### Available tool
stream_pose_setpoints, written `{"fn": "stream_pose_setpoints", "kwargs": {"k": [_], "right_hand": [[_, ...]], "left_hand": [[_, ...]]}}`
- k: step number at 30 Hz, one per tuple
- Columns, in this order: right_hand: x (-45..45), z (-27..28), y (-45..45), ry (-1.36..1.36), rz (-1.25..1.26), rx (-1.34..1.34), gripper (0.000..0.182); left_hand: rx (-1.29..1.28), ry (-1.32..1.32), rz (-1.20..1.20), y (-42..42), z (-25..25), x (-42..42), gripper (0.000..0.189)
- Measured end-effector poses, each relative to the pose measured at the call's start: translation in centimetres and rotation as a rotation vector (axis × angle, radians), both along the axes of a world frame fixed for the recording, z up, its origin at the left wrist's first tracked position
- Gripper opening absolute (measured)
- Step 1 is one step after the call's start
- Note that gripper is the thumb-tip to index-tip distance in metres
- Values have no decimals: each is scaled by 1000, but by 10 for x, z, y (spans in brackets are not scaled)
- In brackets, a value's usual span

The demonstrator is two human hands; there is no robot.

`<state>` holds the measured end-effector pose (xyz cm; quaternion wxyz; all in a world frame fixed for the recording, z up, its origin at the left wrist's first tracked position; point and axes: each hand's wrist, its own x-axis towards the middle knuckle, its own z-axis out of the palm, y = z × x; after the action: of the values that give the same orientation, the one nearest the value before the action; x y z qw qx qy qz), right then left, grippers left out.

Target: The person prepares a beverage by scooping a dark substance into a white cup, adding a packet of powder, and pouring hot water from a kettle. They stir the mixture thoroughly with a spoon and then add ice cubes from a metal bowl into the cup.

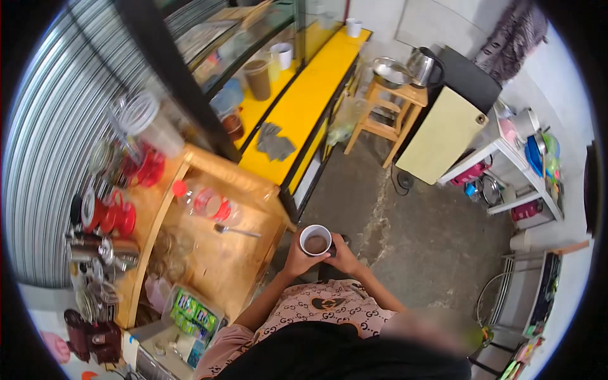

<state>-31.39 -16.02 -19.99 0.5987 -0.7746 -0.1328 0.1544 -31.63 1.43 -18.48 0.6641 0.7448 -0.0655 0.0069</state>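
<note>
Both of my hands close around a mug [314,232] with a white inside, held in front of my body above the floor. A brown drink [316,244] fills the lower part of the mug. My left hand [298,262] wraps its left side, and my right hand [344,259] grips the right side, where the handle seems to be. To the left, a metal spoon or fork [239,232] lies on the wooden counter [216,266]. A clear plastic bottle with a red cap [203,202] lies on its side behind it.
A grey cloth [274,141] lies on the yellow counter [311,102]. Farther off, a wooden stool [380,126] bears a metal bowl [390,72] and an electric kettle [422,66], beside a small fridge [439,135]. A white shelf [517,154] with kitchenware stands right. Sachets [194,311] fill a plastic box.
</note>
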Motion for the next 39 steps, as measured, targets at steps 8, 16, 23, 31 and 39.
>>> {"fn": "stream_pose_setpoints", "kwargs": {"k": [8, 16, 23, 31, 39], "right_hand": [[70, -7, -108, -26, -127, 47, 70], [119, -8, -197, -48, -275, -47, 71], [139, -26, -248, 35, -566, -82, 37], [200, -55, -298, 295, -708, 57, 19], [337, -22, -346, 272, -613, 148, 20]], "left_hand": [[62, 43, -153, -100, -1, 97, 76], [-39, 35, -275, -191, 8, 170, 71], [-5, 70, -302, -226, -22, 219, 75], [-6, 22, -242, -272, -34, 304, 74], [-117, 31, -219, -321, 20, 430, 67]]}}
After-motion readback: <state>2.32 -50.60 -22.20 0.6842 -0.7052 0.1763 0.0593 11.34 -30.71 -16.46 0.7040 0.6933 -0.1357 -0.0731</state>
